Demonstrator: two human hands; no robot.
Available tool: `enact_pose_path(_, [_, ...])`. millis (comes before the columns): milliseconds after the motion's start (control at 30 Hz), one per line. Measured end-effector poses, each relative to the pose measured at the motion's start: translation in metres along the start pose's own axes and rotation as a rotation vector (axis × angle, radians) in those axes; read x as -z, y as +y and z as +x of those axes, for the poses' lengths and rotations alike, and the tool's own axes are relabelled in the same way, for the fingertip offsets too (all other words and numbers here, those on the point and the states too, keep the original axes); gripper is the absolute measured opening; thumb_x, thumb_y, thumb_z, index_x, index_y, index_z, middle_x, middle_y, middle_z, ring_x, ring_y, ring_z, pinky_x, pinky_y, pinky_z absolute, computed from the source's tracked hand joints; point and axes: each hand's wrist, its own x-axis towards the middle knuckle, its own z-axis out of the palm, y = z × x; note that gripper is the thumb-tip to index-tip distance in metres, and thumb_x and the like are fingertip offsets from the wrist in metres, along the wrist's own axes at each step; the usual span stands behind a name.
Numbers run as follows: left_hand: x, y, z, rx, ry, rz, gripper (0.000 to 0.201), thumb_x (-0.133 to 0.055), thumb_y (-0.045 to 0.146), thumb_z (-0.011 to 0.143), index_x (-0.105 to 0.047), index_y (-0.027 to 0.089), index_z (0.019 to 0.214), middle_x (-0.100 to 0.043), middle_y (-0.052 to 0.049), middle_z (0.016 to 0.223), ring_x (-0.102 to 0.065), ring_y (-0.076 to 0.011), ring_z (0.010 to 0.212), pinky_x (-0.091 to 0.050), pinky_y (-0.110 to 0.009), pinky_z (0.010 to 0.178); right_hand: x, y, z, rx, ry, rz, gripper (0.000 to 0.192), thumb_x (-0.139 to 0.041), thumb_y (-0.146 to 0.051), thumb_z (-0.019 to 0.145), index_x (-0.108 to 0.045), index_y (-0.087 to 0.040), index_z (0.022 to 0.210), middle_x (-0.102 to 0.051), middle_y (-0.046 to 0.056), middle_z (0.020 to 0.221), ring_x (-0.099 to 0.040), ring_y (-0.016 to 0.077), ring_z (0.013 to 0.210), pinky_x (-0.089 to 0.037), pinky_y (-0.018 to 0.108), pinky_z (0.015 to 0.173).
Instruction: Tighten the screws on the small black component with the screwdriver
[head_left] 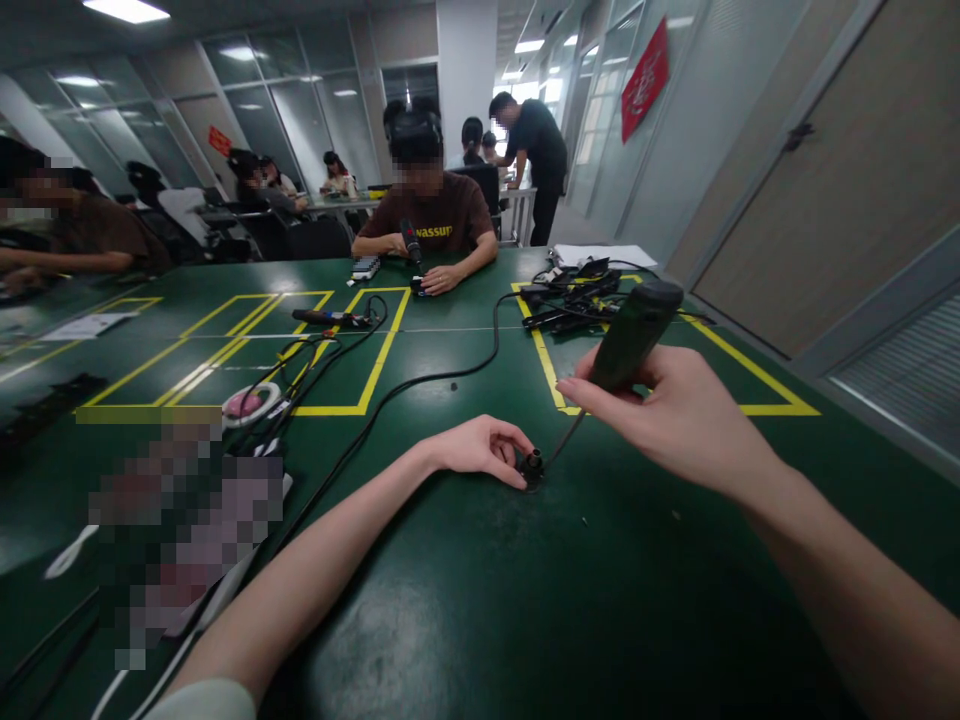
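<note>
My left hand (487,452) rests on the green table with its thumb and fingertips closed around a small black part (533,466). The part stands on the tabletop and has a short round tube at its top; its exact kind is too small to make out. My right hand (667,410) grips the thick dark handle of a screwdriver (636,330), held at a slant. Its thin metal shaft runs down to the left, and the tip is right beside the black part. Whether tip and part touch, I cannot tell.
A black cable (420,378) snakes across the green table (465,620). Tangled black cables and tools (574,298) lie at the back right, beside papers (607,255). A pink-and-white roll (251,404) sits left. Across the table, a person (431,215) works with a power tool.
</note>
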Motion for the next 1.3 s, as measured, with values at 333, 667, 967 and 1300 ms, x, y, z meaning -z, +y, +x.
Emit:
enact_pose_path(333, [0.0009, -0.005, 0.0018, -0.014, -0.015, -0.013, 0.056, -0.1, 0.029, 0.053, -0.071, 0.013, 0.099, -0.071, 0.004, 0.067, -0.064, -0.0092, 0.061, -0.048, -0.022, 0.064, -0.0004, 0.0002, 0.0002, 0.026, 0.016, 0.027, 0.02, -0.066, -0.038, 0.074, -0.064, -0.019, 0.081, -0.06, 0.002, 0.064, -0.049, 0.015, 0.051, -0.039, 0.028, 0.049])
enact_pose_path(667, [0.0008, -0.008, 0.0033, -0.035, -0.012, -0.015, 0.053, -0.099, 0.027, 0.053, -0.073, 0.013, 0.097, -0.071, 0.003, 0.069, -0.065, -0.0096, 0.062, -0.048, -0.022, 0.064, -0.0009, 0.0035, -0.0001, -0.003, -0.025, -0.027, 0.031, -0.067, -0.049, 0.082, -0.067, -0.019, 0.072, -0.065, 0.005, 0.065, -0.055, 0.0181, 0.055, -0.039, 0.029, 0.05])
enact_pose_path(967, [0.0001, -0.006, 0.0024, -0.04, -0.012, -0.006, 0.053, -0.099, 0.026, 0.054, -0.071, 0.014, 0.097, -0.072, 0.002, 0.073, -0.065, -0.0092, 0.063, -0.049, -0.022, 0.065, -0.0013, 0.0026, -0.0012, 0.008, -0.028, 0.034, 0.02, -0.066, -0.037, 0.075, -0.066, -0.019, 0.083, -0.064, 0.003, 0.068, -0.053, 0.016, 0.055, -0.043, 0.028, 0.05])
enact_pose_path(1300, [-0.0011, -0.0024, 0.0006, -0.029, -0.003, 0.01, 0.054, -0.099, 0.029, 0.053, -0.071, 0.014, 0.097, -0.069, 0.003, 0.069, -0.063, -0.0096, 0.063, -0.049, -0.022, 0.066, 0.0003, -0.0019, -0.0008, -0.003, -0.065, 0.063, 0.021, -0.066, -0.041, 0.08, -0.066, -0.02, 0.079, -0.067, 0.004, 0.072, -0.059, 0.0181, 0.062, -0.047, 0.028, 0.054])
